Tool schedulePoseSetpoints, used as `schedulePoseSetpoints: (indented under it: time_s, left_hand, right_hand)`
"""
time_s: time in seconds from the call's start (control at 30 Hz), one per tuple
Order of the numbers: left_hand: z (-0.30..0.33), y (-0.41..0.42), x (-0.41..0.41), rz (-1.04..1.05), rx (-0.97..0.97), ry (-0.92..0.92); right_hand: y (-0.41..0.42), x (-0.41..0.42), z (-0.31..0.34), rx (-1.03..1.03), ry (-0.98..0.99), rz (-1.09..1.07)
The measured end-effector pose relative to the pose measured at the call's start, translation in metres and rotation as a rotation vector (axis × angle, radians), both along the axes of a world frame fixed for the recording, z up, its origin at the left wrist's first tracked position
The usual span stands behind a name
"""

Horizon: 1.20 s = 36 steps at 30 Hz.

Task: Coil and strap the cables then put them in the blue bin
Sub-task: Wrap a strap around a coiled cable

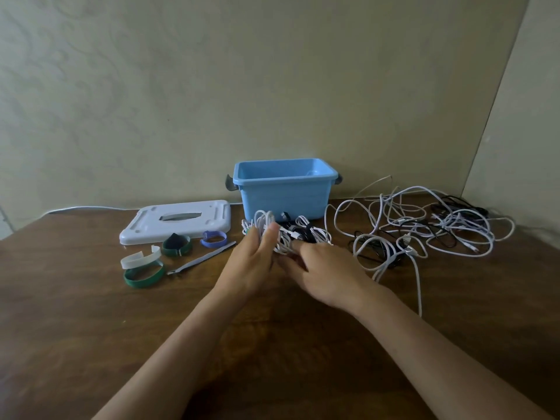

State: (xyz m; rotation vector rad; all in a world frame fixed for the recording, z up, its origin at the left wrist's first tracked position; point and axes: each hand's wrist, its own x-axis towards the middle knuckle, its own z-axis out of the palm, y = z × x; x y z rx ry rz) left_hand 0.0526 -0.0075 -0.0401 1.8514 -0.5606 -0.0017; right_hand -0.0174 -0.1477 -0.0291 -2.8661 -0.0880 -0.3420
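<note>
Here, coiled cable (266, 228) between both hands, left hand (253, 263) gripping

Single head-worn wide-angle view, looking forward and down from above the near edge of the wooden table (75, 313), close over both forearms, facing the blue bin (285, 192) against the back wall (272, 71); no second view for overlap.

Plain room, likely a home: wooden table (91, 313) set into a corner of bare beige walls (212, 71); plastic bin (285, 192) at centre.
</note>
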Motion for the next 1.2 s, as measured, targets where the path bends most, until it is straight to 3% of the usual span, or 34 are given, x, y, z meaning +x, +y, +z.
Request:
schedulePoseSetpoints:
  time_s: [0.13, 0.3, 0.6, 0.7, 0.77, 0.83, 0.93, 1.07, 1.2]
  left_hand:
    - [0.006, 0.006, 0.008, 0.087, -0.119, -0.003]
    - [0.010, 0.003, 0.001, 0.058, -0.213, -0.027]
    - [0.014, 0.004, -0.007, -0.144, -0.382, 0.084]
    - [0.018, 0.011, -0.006, -0.191, -0.320, 0.129]
    - [0.021, 0.016, -0.006, -0.196, -0.204, 0.054]
    - [0.023, 0.019, -0.005, -0.178, -0.096, -0.061]
    - [0.024, 0.021, -0.002, -0.106, -0.087, -0.153]
    - [0.014, 0.018, 0.003, -0.070, 0.124, -0.407]
    - [0.004, 0.016, 0.008, -0.046, 0.238, -0.461]
  right_hand:
    - [-0.013, 0.001, 0.005, -0.020, -0.103, -0.066]
    - [0.014, 0.001, -0.009, 0.058, 0.123, 0.140]
    - [0.001, 0.018, -0.020, 0.003, 0.131, 0.109]
    - [-0.016, 0.019, -0.017, -0.038, 0.082, 0.073]
    - [-0.029, 0.017, -0.013, 0.004, 0.048, 0.041]
    - [-0.042, 0.014, -0.007, 0.103, 0.019, -0.034]
    - [-0.056, 0.010, 0.001, 0.285, -0.071, -0.120]
    - [-0.046, 0.012, -0.002, 0.543, -0.121, -0.049]
    - [-0.036, 0.013, 0.001, 0.773, -0.205, 0.023]
